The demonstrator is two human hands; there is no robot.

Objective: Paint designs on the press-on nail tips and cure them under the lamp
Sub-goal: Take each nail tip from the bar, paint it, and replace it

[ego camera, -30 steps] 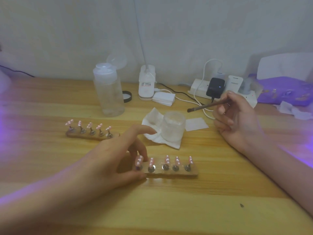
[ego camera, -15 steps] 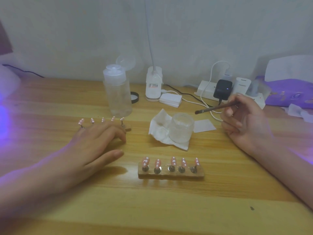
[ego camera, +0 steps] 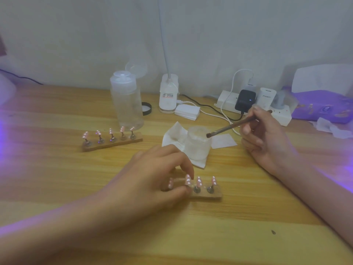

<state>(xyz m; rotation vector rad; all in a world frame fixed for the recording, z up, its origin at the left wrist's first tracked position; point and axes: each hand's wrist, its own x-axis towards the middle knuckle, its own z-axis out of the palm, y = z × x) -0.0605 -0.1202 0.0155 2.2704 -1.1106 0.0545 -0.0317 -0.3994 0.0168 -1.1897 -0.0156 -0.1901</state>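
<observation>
Pale wall (ego camera: 76,35) at the back, and a wooden bench (ego camera: 229,236) in front of you with violet glow at its left and right edges. Your left hand (ego camera: 152,178) is on the left end of the near nail holder (ego camera: 208,195), a wooden strip lying close to you at centre. The thumb runs along its front edge and the fingers curl over the back, so they grip the strip. 4 pink nail tips (ego camera: 199,181) with white dots show on it, standing on small pegs; your hand covers the rest of that end. Your right hand (ego camera: 267,138) is raised at the right, fingers pinched on a brown brush (ego camera: 229,128). The brush is held nearly level, its dark tip over the rim of a small frosted jar (ego camera: 197,148); I can't tell if it touches. The jar sits on a crumpled white wipe (ego camera: 172,136) just behind the near holder. The far nail holder (ego camera: 114,143) lies at the left, slightly angled, well apart from both hands, carrying 5 pink dotted far tips (ego camera: 98,132). Just behind it stands a clear bottle (ego camera: 126,108), flip lid open, with a black cap (ego camera: 146,108) beside it. Further right are a white lamp base (ego camera: 169,94) with its neck going up out of view, a stack of white pads (ego camera: 188,111), a power strip (ego camera: 225,101) with a black adapter (ego camera: 245,100) plugged in, and a purple pack (ego camera: 321,106) at the far right.
</observation>
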